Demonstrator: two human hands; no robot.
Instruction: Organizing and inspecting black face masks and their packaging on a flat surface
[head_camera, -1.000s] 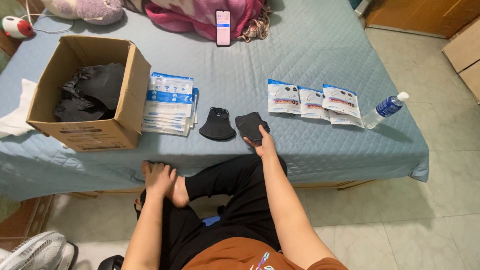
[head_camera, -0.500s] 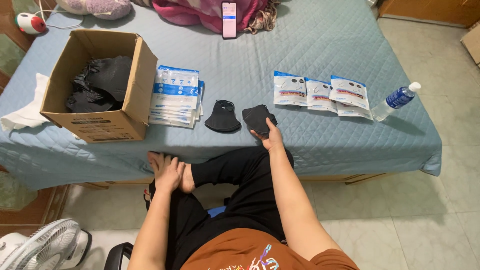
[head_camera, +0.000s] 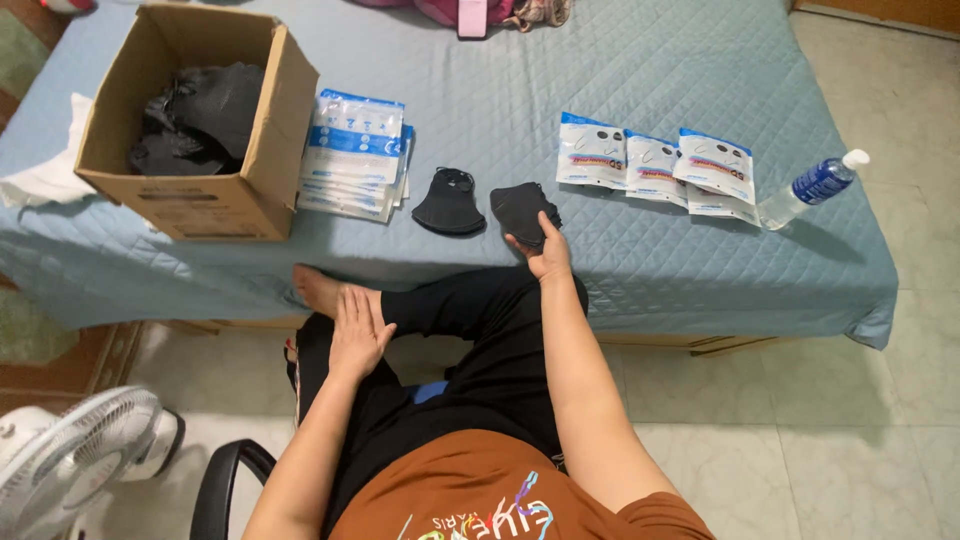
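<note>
My right hand (head_camera: 545, 255) reaches to the bed's near edge and grips a folded black face mask (head_camera: 522, 209). A second black mask (head_camera: 448, 201) lies flat just to its left, untouched. My left hand (head_camera: 357, 335) rests open on my crossed leg in black trousers, beside my bare foot (head_camera: 318, 288). A stack of blue-and-white mask packets (head_camera: 353, 156) sits left of the masks. Three more packets (head_camera: 655, 165) lie in a row to the right.
An open cardboard box (head_camera: 254, 170) holding several black masks stands at the left on the blue quilted bed (head_camera: 560, 70). A plastic water bottle (head_camera: 810, 188) lies far right. A phone (head_camera: 471, 17) lies at the back. A white fan (head_camera: 70, 455) stands on the floor lower left.
My right hand has stayed on the right black mask. My left hand has stayed on my leg near the foot. The camera view has shifted slightly.
</note>
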